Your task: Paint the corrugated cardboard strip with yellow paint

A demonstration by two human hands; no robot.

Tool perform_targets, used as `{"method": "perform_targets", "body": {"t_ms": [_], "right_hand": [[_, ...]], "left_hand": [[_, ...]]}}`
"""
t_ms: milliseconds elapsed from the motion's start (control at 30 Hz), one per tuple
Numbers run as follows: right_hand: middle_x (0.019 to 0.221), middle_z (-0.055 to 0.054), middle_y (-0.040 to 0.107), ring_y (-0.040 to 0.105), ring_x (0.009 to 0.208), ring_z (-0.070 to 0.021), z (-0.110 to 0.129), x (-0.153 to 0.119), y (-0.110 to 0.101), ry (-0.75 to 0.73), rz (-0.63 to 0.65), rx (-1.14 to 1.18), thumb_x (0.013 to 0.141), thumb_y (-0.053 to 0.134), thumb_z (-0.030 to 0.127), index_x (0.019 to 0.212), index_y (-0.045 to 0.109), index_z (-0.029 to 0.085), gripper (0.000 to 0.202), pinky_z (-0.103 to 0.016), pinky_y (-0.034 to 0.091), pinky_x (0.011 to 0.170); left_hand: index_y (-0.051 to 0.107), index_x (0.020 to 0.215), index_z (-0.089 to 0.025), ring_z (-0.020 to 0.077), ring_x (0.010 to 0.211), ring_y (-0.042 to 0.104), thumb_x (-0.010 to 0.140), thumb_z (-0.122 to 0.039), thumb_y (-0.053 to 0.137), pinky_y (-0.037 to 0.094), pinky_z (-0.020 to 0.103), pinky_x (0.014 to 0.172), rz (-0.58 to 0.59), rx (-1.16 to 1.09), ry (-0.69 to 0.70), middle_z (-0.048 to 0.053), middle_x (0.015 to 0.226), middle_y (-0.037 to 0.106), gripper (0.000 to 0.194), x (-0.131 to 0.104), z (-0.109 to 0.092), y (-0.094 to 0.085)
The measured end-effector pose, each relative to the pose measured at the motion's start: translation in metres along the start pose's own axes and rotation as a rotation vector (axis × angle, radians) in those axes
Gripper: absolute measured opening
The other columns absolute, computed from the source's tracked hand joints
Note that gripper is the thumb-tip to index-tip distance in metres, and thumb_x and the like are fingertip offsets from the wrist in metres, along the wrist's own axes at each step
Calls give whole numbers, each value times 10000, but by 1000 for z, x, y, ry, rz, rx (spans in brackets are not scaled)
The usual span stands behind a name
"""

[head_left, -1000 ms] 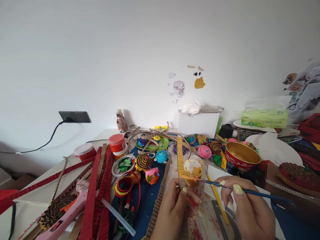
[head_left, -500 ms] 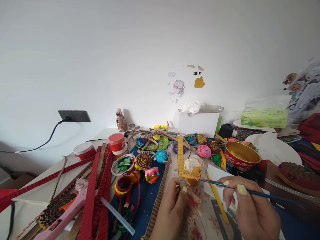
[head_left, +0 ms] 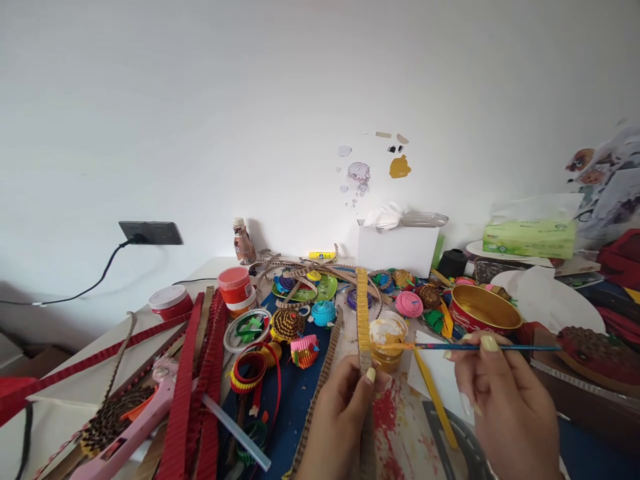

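Upright in my left hand point(head_left: 345, 417) is a strip of corrugated cardboard point(head_left: 363, 310), pinched low between thumb and fingers. Yellow paint covers its upper part, while bare brown cardboard shows near and below my thumb. My right hand point(head_left: 505, 400) grips a blue-handled paintbrush point(head_left: 445, 346) held nearly level. The brush's orange-yellow tip is at the strip's right edge, just above my left thumb; whether it touches I cannot tell. Right behind the brush stands an open jar of yellow paint point(head_left: 387, 333), its rim smeared white and yellow.
Red corrugated strips point(head_left: 183, 393) and a pink glue gun point(head_left: 133, 427) with a glue stick lie at left. Coiled paper pieces point(head_left: 287, 325) spread across the middle. At right are a gold-lined red tin point(head_left: 485, 310), a yellow stick point(head_left: 435, 399) and a tissue pack point(head_left: 530, 233).
My right hand has tipped the brush from a slant to nearly level, its handle end rising. The bristles have shifted slightly up and right along the strip. My left hand stays almost still.
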State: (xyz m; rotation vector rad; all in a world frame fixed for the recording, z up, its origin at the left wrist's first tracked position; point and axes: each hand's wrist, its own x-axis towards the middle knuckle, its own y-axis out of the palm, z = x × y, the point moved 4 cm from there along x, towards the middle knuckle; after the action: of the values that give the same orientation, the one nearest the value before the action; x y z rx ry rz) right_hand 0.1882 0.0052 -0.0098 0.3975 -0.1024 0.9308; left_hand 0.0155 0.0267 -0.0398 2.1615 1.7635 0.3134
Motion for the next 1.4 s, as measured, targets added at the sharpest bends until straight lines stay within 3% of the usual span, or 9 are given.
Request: {"method": "perform_targets", "body": {"t_ms": [100,233,333,467,767,1400], "right_hand": [[495,46,543,381,374,-32,-3,4,1,121,-45,92,621,745,491,703,572,173,371,-153,319,369],[484,47,547,368,367,-23,-7,5,0,180,-41,148,571,778,477,659,536,169,402,-147,332,379],[487,45,565,382,358,-29,-6,4,-1,149,-46,140,599,761,481,690,530,178,392,-156,349,383],[487,39,578,383,338,-33,-1,3,1,51,-29,104,662,718,484,719,515,188,363,-155,331,357],[568,22,594,465,377,-54,1,-3,-1,-45,-8,54,836,558,426,743,492,193,259,-173,367,383],[578,-7,631,474,326,-82,4,-6,-2,-167,-26,-11,845,546,398,806,505,186,220,-197,361,327]], "left_hand": [[707,762,-190,160,726,580,707,-359,702,418,235,690,1,-18,-27,-8,707,679,178,1,-1,0],[722,833,-189,126,644,583,643,-348,764,418,211,642,-33,-47,-7,-31,635,664,252,1,-4,-3],[672,903,-194,115,581,607,596,-341,802,431,206,611,-46,-115,-31,-44,581,670,364,1,-5,-2],[603,848,-192,128,528,637,577,-340,813,461,225,587,-44,-130,-87,-45,554,679,373,0,-7,-1],[554,874,-190,159,599,688,622,-338,788,443,213,562,-7,-87,-102,-17,581,711,374,-2,-7,1],[474,875,-214,152,575,680,662,-372,753,469,234,605,54,-32,-88,-3,630,732,385,-3,-1,3]]}}
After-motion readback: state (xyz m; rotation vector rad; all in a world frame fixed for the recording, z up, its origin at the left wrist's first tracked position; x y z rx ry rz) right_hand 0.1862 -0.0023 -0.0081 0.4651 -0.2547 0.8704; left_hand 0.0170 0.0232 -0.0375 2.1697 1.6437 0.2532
